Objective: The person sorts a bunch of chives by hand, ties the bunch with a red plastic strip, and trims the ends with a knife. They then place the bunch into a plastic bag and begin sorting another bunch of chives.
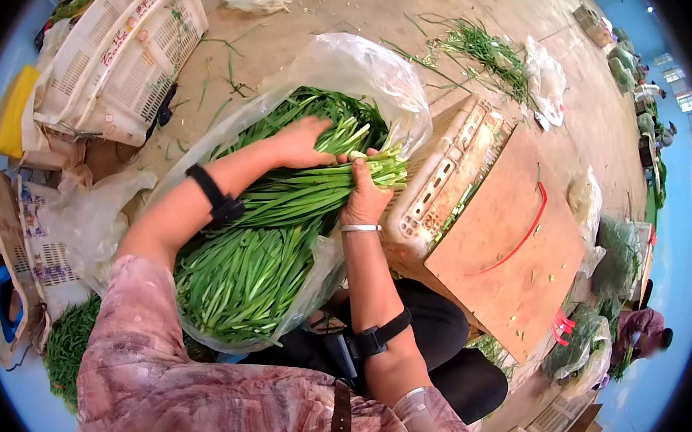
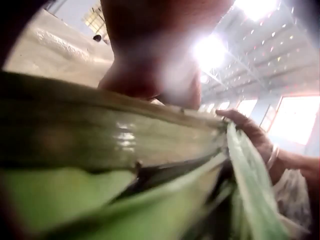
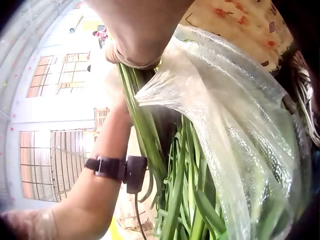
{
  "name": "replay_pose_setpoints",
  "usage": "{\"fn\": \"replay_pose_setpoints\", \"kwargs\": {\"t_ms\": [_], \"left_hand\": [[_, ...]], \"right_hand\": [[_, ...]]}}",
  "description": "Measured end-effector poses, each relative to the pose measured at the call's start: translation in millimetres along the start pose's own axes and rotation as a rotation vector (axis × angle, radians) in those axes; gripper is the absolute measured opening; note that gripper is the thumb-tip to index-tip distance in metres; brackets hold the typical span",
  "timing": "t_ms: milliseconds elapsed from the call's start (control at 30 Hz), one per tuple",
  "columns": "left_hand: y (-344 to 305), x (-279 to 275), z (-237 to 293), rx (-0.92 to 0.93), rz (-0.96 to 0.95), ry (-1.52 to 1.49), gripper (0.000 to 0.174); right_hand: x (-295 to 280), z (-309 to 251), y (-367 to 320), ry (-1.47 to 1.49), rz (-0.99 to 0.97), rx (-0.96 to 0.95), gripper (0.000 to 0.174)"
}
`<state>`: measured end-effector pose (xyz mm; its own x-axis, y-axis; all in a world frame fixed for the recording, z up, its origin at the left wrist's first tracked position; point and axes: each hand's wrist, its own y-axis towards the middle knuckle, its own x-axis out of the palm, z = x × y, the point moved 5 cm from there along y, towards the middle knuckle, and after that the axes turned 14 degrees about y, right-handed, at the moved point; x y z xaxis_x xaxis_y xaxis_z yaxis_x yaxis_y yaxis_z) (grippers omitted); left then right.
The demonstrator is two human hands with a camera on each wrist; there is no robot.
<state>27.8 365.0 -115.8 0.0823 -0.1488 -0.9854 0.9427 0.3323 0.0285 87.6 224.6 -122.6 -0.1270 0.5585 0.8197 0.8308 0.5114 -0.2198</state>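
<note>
Long flat green leaves with pale stem ends, which look like garlic chives [image 1: 289, 200], fill a clear plastic bag [image 1: 351, 63] in front of the person. The right hand [image 1: 364, 195] grips a bunch near its pale ends, thumb across the top. Just beyond it, the left hand [image 1: 299, 143] holds more stems, their pale ends showing between thumb and fingers. The left wrist view has stems [image 2: 125, 132] close up below the left hand, with the right hand [image 2: 252, 137] farther along. In the right wrist view the bunch [image 3: 140, 115] hangs below the right hand [image 3: 135, 37].
Right of the bag stands a dirty white plastic crate [image 1: 439, 169] with a brown board [image 1: 516, 244] and a red cord [image 1: 532, 231]. White crates [image 1: 131, 62] lean at upper left. Loose greens [image 1: 483, 50] lie on the floor; another person [image 1: 643, 332] sits at far right.
</note>
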Motion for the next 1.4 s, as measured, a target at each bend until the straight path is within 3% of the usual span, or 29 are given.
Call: {"fn": "replay_pose_setpoints", "kwargs": {"t_ms": [33,67,100,133,200,233,300,333,400,433,467,567,633,700,833,900,967,1067,1133,1167,1200,1267,1300,1333,1367,1400], "left_hand": [[10.0,3.8,-4.4,0.001,0.005,-0.003,0.072],[19.4,20.6,-7.7,-0.065,-0.291,-0.166,0.075],[22.4,36.4,-1.3,-0.123,-0.596,-0.328,0.078],[21.9,42.4,-0.1,-0.179,-0.698,-0.256,0.079],[17.7,52.3,0.4,-0.159,-0.689,-0.171,0.082],[15.9,54.9,-1.6,-0.146,-0.662,-0.089,0.085],[8.3,48.4,3.2,-0.119,-0.621,-0.062,0.091],[3.9,42.8,6.8,-0.095,-0.575,-0.040,0.098],[-0.3,44.5,6.4,-0.068,-0.485,-0.011,0.110],[-1.3,42.4,7.2,-0.064,-0.482,-0.012,0.110],[-2.6,39.7,7.4,-0.071,-0.468,-0.008,0.110],[-6.3,33.8,6.9,-0.067,-0.413,-0.013,0.107],[-8.0,38.7,10.3,-0.048,-0.345,-0.048,0.104],[-8.4,57.4,-0.4,0.098,-0.139,-0.049,0.097],[-0.9,31.7,12.3,0.028,-0.148,0.031,0.084],[15.7,18.9,11.9,-0.125,-0.251,0.110,0.078],[22.5,-36.5,51.7,-0.072,-0.337,0.112,0.071],[18.9,-119.6,137.7,0.278,0.147,-0.289,0.058],[-11.0,-210.5,233.1,0.547,0.225,-0.377,0.059],[-21.9,-242.4,273.4,0.619,0.108,-0.536,0.070],[-24.5,-263.2,307.2,0.755,0.115,-0.685,0.072],[-31.9,-302.7,383.2,0.989,0.329,-0.800,0.076],[-32.5,-314.5,421.3,1.032,0.457,-0.646,0.081],[-27.6,-317.4,456.7,0.978,0.584,-0.481,0.090],[-30.7,-315.0,491.2,0.879,0.382,-0.424,0.111],[-30.4,-313.7,515.0,0.917,0.418,-0.332,0.116]], "right_hand": [[-1.2,0.1,-0.7,-0.047,0.002,-0.053,0.035],[5.2,-4.8,-5.0,-0.087,0.007,-0.096,0.034],[21.6,-9.6,-14.3,-0.119,-0.113,-0.072,0.034],[25.8,-9.4,-19.7,-0.168,-0.130,-0.085,0.033],[46.0,-19.2,-37.2,-0.387,-0.140,-0.202,0.028],[60.9,-22.4,-49.4,-0.363,-0.141,-0.080,0.026],[98.0,-34.6,-86.5,-0.482,-0.454,-0.075,0.028],[86.7,-12.4,-106.6,-0.334,-0.374,0.469,0.030],[130.0,-63.6,-149.3,-0.513,-0.969,-0.100,0.031],[139.4,-85.5,-163.0,-0.477,-0.902,0.040,0.039],[136.0,-101.9,-161.6,-0.480,-0.900,0.037,0.039],[99.7,-164.6,-145.8,-0.312,-0.464,0.245,0.056],[84.5,-233.8,-133.7,-0.085,-0.483,-0.085,0.058],[73.4,-313.9,-143.2,-0.100,-0.450,-0.268,0.056],[66.4,-442.2,-205.1,-0.281,-0.465,-0.429,0.050],[65.8,-487.8,-238.6,-0.378,-0.373,-0.559,0.049],[67.3,-530.2,-266.0,-0.452,-0.366,-0.635,0.046],[68.5,-582.6,-300.4,-0.632,-0.184,-0.783,0.039],[97.5,-572.9,-328.5,-0.849,-0.180,-1.000,0.035],[112.3,-563.1,-340.5,-1.007,-0.164,-1.108,0.034],[128.2,-547.2,-351.5,-1.206,-0.093,-1.324,0.032],[138.4,-539.0,-341.3,-1.557,-0.085,-1.395,0.032],[139.4,-537.3,-332.5,-1.820,-0.015,-1.354,0.035],[140.3,-530.4,-329.8,-1.711,-0.053,-1.307,0.030],[141.5,-526.7,-325.4,-1.601,-0.092,-1.269,0.026],[150.4,-520.4,-323.2,-1.467,-0.396,-1.377,0.020]]}}
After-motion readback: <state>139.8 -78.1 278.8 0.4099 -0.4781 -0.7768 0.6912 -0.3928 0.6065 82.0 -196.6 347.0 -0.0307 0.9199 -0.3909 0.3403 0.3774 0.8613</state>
